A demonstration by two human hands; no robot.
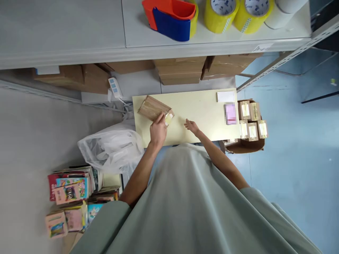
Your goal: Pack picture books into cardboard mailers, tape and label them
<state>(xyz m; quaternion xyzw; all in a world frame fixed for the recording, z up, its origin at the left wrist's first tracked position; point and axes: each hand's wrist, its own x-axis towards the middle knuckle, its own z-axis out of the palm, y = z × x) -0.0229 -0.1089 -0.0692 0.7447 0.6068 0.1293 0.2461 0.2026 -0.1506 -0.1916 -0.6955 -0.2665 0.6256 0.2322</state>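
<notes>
On the left part of the cream table (203, 132) lies a brown cardboard parcel (153, 106), set at a slant, with shiny tape on it. A pale yellow and white patch shows at its right end. My left hand (158, 133) grips the parcel's near edge, its fingertips closed on that side. To the right of the parcel, my right hand (192, 126) hovers over the tabletop with its fingers apart and nothing in them.
A white box (225, 96) and a blurred pink item (231, 113) lie at the table's right end. Beside it stands a carton (246, 146) of small taped boxes. A plastic bag (111, 144) and stacked books (70, 190) are left. A shelf (92, 42) with tape rolls (221, 17) overhangs.
</notes>
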